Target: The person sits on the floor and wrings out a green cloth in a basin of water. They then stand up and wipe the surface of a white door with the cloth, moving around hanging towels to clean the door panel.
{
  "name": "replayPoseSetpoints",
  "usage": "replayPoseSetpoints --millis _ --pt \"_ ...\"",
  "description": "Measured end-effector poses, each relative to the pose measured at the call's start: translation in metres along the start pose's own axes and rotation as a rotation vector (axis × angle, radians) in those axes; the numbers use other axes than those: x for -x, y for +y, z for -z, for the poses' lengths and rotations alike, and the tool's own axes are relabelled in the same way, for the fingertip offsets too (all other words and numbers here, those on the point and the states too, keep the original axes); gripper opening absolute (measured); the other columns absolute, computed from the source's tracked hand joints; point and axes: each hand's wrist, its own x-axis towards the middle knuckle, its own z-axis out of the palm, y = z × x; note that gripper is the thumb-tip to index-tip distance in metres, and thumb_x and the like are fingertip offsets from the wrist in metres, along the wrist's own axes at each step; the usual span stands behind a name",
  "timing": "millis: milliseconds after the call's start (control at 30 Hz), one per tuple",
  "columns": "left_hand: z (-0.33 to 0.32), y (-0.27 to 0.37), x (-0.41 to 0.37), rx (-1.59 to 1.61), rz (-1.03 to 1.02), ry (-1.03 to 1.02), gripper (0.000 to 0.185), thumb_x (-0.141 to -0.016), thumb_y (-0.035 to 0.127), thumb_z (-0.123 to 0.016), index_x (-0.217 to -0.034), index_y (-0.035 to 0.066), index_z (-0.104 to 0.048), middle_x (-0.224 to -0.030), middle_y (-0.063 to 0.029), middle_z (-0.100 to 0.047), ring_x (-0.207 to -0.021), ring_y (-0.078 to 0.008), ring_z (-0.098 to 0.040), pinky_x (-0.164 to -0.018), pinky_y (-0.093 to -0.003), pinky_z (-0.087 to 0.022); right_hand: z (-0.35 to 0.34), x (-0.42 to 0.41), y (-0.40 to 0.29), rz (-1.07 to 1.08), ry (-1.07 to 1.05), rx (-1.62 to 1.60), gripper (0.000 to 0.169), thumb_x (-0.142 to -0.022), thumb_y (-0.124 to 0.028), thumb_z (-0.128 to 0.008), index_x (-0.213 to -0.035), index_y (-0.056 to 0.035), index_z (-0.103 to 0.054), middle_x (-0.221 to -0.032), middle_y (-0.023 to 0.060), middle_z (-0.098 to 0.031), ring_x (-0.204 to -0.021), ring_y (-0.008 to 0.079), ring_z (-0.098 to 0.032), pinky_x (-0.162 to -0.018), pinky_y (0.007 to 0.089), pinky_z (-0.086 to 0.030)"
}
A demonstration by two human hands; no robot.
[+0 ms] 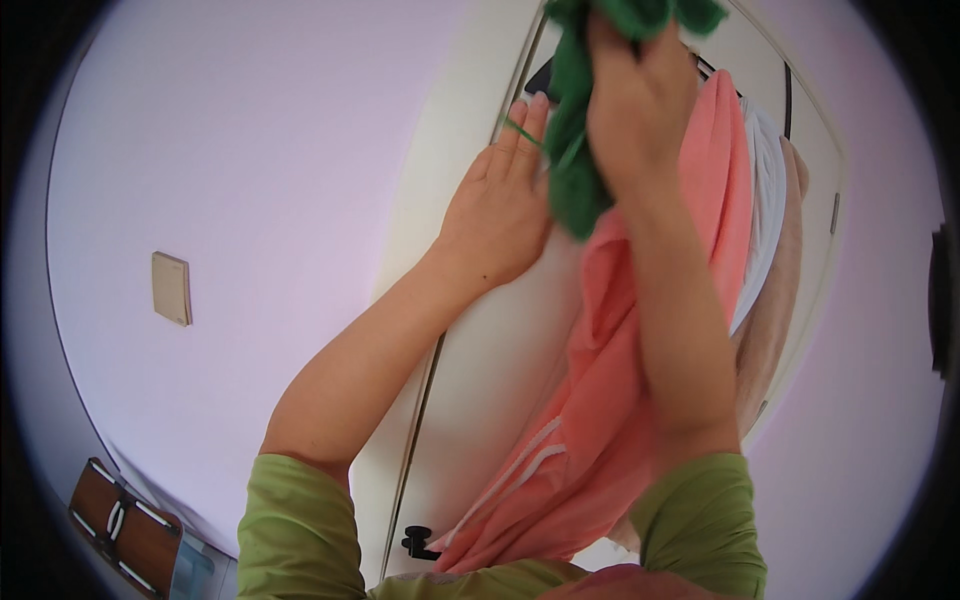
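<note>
My right hand [645,105] is raised high and grips a green knitted or crocheted piece [574,142], whose upper end leaves the top of the picture. My left hand [502,202] lies with fingers stretched against the white door [517,330], just below a black hook piece [540,81] at the door's edge. A thin green strand crosses its fingers; the thumb side is partly hidden near the green piece. Behind my right forearm hangs a coral-pink garment [600,420] with white stripes, covering much of the door.
Right of the pink garment hang a white cloth [761,210] and a beige cloth [772,300]. A black door handle [420,541] sticks out low down. On the lilac wall sits a beige switch plate [171,289]. A brown folded item with light bars [124,517] stands lower left.
</note>
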Motion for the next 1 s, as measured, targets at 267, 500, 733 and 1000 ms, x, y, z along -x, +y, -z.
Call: replayPoseSetpoints --millis 267,500,733,1000 --pt "0.01 -0.008 -0.011 0.462 0.154 0.085 0.052 -0.078 0.004 -0.054 -0.128 0.001 -0.041 -0.141 -0.0143 -0.032 -0.119 -0.0295 -0.045 -0.098 -0.0342 -0.038 0.02 0.157 -0.022 -0.522 -0.318 -0.233 0.054 -0.088 -0.014 -0.046 -0.135 0.0033 -0.028 -0.135 0.0234 -0.035 -0.125 0.0366 -0.035 -0.104 0.0375 -0.026" --pt "0.033 0.003 -0.033 0.067 0.086 -0.068 0.056 -0.068 -0.012 -0.046 -0.123 -0.003 -0.045 -0.141 -0.0089 -0.03 -0.114 -0.0305 -0.046 -0.092 -0.0358 -0.044 -0.001 0.161 0.0 -0.16 -0.602 0.436 0.037 -0.068 -0.012 -0.06 -0.104 -0.0021 -0.057 -0.084 0.0171 -0.06 -0.079 0.0352 -0.056 -0.068 0.0433 -0.046" --pt "0.038 0.007 -0.053 -0.082 -0.102 0.229 0.034 -0.076 0.005 -0.05 -0.107 -0.006 -0.054 -0.118 -0.0157 -0.051 -0.104 -0.0309 -0.049 -0.09 -0.0368 -0.04 -0.029 0.09 0.052 -0.126 -0.437 0.456 0.023 -0.074 -0.023 -0.056 -0.091 -0.0078 -0.06 -0.092 0.0112 -0.063 -0.084 0.0326 -0.057 -0.068 0.0426 -0.047" --pt "0.059 0.031 -0.054 -0.031 -0.134 0.213 0.039 -0.08 0.007 -0.048 -0.115 -0.011 -0.046 -0.123 -0.0217 -0.044 -0.114 -0.0348 -0.042 -0.097 -0.0396 -0.034 -0.043 0.006 0.113 -0.165 -0.363 0.631 0.033 -0.079 -0.029 -0.051 -0.103 -0.0067 -0.059 -0.095 0.0134 -0.062 -0.085 0.0331 -0.056 -0.073 0.0422 -0.045"
